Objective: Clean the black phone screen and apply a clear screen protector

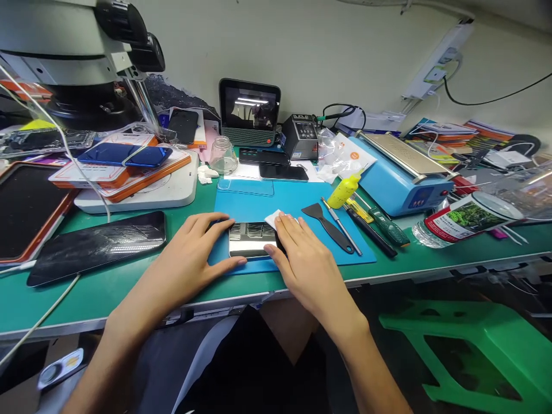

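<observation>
- Fingers (215,221) of left hand (190,253) are spread w/ thumb low and index high, bracketing the left end of the phone (250,238); tips touch its edges, no real pinch or lift.
- Right hand (302,253) lies flat-ish over phone's right end, fingers pressed together, tips pinning a small white wipe (273,219) at the phone's upper right corner. Can't tell if the wipe is cloth or paper.
- Phone sits lower centre of frame, flat on the blue mat (297,201), near the mat's front edge, lengthwise left-right. Its face is glossy and mirrors the ceiling lights.
- Handling, my read: thin, stiff slab, light enough for one hand but glass-faced, so prob. fragile and slick. Glossy face gives poor grip; a wet wipe would make it worse.
- Best hold looks like the long edges or short ends, thumb opposite fingers, as left hand does now. Avoid pressing hard mid-panel; pressure near corners could crack it if glass is already loose.
- Mat prob. rubbery, so phone shouldn't slide much under a wiping push.
- Right of the hands, on the mat: black spatula (330,225), thin metal pick, screwdrivers (379,225), yellow squeeze bottle (344,190). All apart from the phone.
- Left of frame: dark cracked panel (97,244) on the green bench (129,287), well clear of both hands.
</observation>
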The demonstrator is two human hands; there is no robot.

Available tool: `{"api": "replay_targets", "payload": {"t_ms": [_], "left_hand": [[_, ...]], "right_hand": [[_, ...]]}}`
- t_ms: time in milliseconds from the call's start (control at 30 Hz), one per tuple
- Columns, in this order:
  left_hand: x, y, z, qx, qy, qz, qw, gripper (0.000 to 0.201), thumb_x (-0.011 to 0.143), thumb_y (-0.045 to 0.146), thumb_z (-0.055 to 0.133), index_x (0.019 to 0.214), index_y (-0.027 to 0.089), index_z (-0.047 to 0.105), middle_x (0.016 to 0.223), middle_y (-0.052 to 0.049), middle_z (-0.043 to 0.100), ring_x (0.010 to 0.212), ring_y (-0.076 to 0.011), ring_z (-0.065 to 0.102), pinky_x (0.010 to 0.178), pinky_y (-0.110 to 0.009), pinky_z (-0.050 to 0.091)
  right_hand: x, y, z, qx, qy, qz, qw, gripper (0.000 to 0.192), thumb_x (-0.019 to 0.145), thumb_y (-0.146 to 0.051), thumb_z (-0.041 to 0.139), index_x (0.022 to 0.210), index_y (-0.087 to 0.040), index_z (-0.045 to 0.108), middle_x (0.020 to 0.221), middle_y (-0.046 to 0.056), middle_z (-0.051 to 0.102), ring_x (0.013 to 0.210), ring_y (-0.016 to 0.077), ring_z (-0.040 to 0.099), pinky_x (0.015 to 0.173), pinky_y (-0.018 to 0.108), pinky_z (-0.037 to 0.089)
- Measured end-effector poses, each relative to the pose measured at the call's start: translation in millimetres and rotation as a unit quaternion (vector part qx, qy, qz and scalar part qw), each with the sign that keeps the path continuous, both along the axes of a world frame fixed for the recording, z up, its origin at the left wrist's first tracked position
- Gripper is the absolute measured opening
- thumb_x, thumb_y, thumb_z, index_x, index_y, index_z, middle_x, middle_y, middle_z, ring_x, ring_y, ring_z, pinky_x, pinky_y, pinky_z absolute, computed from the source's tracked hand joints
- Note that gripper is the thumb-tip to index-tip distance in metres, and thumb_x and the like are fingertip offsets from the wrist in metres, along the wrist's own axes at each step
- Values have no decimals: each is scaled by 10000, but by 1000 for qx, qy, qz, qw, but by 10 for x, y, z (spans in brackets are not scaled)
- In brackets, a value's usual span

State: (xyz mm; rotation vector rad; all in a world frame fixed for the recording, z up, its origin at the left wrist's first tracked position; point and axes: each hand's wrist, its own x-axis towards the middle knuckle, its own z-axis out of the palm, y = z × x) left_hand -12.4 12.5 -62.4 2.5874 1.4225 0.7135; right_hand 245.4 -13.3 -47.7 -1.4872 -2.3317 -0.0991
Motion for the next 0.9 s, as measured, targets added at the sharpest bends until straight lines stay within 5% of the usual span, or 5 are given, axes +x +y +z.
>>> {"api": "replay_targets", "payload": {"t_ms": [233, 533, 800, 900], "left_hand": [[13, -6, 9, -8, -2, 3, 1000, 757, 1027, 756, 506, 1507, 173, 565, 1525, -152, 590, 1434, -354, 518, 1225, -550, 469], [2, -10, 10, -8, 2, 4, 1000, 744, 1041, 754, 474, 1508, 181, 560, 1501, -157, 595, 1415, -356, 528, 1208, -555, 485], [6, -12, 10, -9, -3, 3, 1000, 737, 1033, 744, 511, 1508, 183, 562, 1526, -149, 589, 1437, -347, 517, 1223, -538, 474], [2, -10, 1, -8, -5, 1, 1000, 731, 1032, 739, 519, 1504, 183, 566, 1522, -150, 587, 1435, -351, 517, 1220, -542, 473]], "right_hand": [[-4, -485, -31, 32, -19, 39, 999, 622, 1150, -446, 449, 1593, -12, 504, 1682, 182, 457, 1582, 311, 460, 1309, 537, 428], [-223, -24, -20, 2, 7, 7, 1000, 665, 1161, -495, 373, 1577, 1, 527, 1667, 197, 481, 1565, 325, 487, 1333, 539, 389], [-145, -542, -40, 42, -18, 47, 998, 657, 1140, -488, 454, 1570, 3, 535, 1669, 183, 480, 1564, 324, 487, 1312, 509, 426], [-179, -474, -37, 40, -17, 40, 998, 642, 1148, -474, 433, 1566, 1, 542, 1666, 184, 486, 1561, 319, 492, 1322, 499, 410]]}}
